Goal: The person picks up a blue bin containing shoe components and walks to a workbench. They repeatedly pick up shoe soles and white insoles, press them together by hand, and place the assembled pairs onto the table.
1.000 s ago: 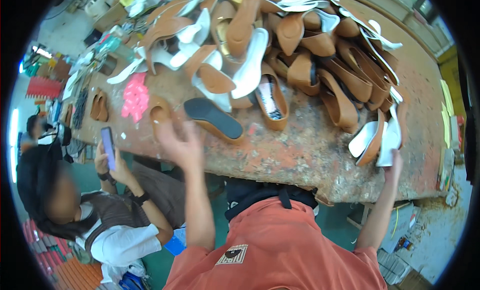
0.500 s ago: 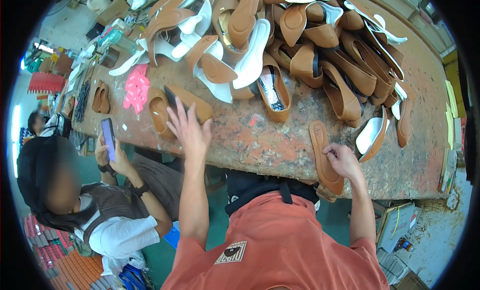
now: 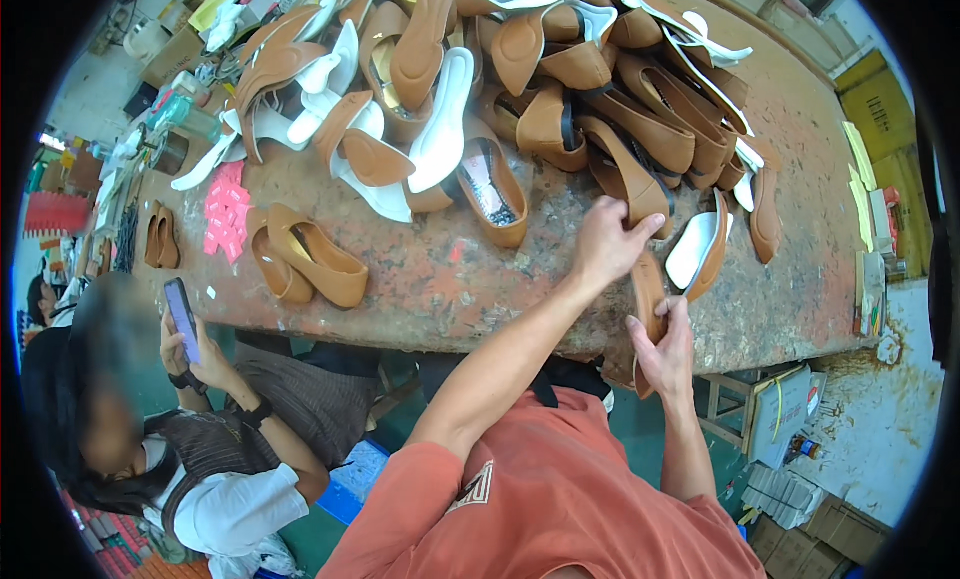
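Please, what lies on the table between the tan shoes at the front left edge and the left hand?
In the head view, only bare, stained table lies between the tan shoes and the left hand; the shoe pile sits farther back.

Left hand (image 3: 607, 241) crossed right onto tan shoe (image 3: 628, 174), right hand (image 3: 665, 351) gripping tan sole (image 3: 648, 297)

Workbench (image 3: 500, 279): worn, rust-stained top; large heap of tan shoe uppers (image 3: 600, 109) and white insoles (image 3: 445, 129) across its far half; pair of tan shoes (image 3: 305, 259) near the left front edge; pink tags (image 3: 226, 211) just beside them.
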### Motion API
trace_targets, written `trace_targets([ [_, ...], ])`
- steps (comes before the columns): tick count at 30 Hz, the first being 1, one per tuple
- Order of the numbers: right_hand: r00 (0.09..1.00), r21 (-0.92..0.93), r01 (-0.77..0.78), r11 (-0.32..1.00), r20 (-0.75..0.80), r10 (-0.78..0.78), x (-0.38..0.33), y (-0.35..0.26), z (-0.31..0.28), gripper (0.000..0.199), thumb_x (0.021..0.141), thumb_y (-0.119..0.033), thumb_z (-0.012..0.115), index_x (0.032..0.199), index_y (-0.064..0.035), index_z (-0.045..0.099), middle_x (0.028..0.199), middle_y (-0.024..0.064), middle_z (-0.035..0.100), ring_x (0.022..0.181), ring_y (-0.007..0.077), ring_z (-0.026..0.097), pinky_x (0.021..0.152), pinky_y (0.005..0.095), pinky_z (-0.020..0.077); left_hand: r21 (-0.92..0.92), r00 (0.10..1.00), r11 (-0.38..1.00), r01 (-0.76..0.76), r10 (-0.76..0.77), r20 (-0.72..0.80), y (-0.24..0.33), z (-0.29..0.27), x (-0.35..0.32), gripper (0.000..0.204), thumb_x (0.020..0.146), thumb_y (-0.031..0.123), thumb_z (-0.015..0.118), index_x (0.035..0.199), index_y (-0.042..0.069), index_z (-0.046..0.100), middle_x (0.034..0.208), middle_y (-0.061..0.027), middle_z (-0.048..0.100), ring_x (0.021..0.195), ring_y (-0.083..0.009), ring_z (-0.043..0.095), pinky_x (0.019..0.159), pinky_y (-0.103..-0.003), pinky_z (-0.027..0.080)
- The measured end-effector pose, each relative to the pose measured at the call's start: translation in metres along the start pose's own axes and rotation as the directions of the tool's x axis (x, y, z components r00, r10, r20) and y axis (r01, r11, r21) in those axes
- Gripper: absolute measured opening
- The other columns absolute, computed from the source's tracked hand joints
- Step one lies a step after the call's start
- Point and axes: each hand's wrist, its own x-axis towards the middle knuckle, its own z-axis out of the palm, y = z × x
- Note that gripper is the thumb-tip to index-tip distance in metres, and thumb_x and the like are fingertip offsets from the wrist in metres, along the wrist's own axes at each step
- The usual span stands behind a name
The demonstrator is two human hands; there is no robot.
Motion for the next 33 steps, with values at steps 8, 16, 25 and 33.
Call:
trace_targets([
  [8, 0.998, 0.657, -0.023, 0.753, 0.054, -0.017, -0.01, 0.042, -0.027, 0.037, 0.094, -0.003, 0.072, 0.119, -0.0094, 0.044, 0.107, 0.0015, 0.05, 0.089, 0.0087, 0.049, 0.077, 0.0254, 0.0439, 0.137, 0.998, 0.99, -0.028, 0.021, 0.056, -0.005, -0.156, -0.135, 0.025, 0.085, 0.01, 0.088, 0.106, 0.004, 0.076, 0.137, -0.0156, 0.062, 0.136, -0.0271, 0.059, 0.106, -0.039, 0.053],
  [16, 0.549, 0.162, 0.649, 0.743, 0.576, -0.605, 0.086, -0.034, 0.019, 0.019, 0.086, -0.014, 0.08, 0.098, -0.0065, 0.068, 0.098, 0.0069, 0.067, 0.102, 0.0257, 0.069, 0.092, 0.0414, 0.053, 0.275, 0.975, 0.961, -0.03, -0.033, 0.22, -0.061, -0.202, -0.174, 0.045, 0.075, -0.005, 0.083, 0.117, 0.007, 0.071, 0.162, -0.0177, 0.052, 0.149, -0.0378, 0.053, 0.117, -0.045, 0.049],
  [25, 0.283, 0.298, 0.745, 0.597, 0.67, -0.686, 0.089, -0.055, 0.114, 0.032, 0.088, -0.012, 0.075, 0.12, -0.0177, 0.081, 0.101, 0.0093, 0.072, 0.109, 0.0314, 0.069, 0.098, 0.0457, 0.0527, 0.321, 0.951, 0.895, 0.31, -0.289, -0.112, -0.017, -0.185, -0.175, 0.06, 0.08, 0.011, 0.095, 0.136, 0.009, 0.074, 0.138, -0.0102, 0.059, 0.113, -0.0187, 0.069, 0.08, -0.03, 0.065],
  [33, 0.257, 0.194, 0.797, 0.572, 0.748, -0.612, 0.086, -0.063, 0.122, 0.033, 0.089, -0.014, 0.071, 0.12, -0.0188, 0.081, 0.107, 0.0098, 0.072, 0.113, 0.0312, 0.069, 0.099, 0.0463, 0.0525, 0.326, 0.959, 0.902, 0.284, -0.263, -0.106, -0.017, -0.185, -0.175, 0.062, 0.077, 0.005, 0.095, 0.136, 0.008, 0.074, 0.131, -0.0079, 0.054, 0.11, -0.0145, 0.066, 0.078, -0.027, 0.067],
])
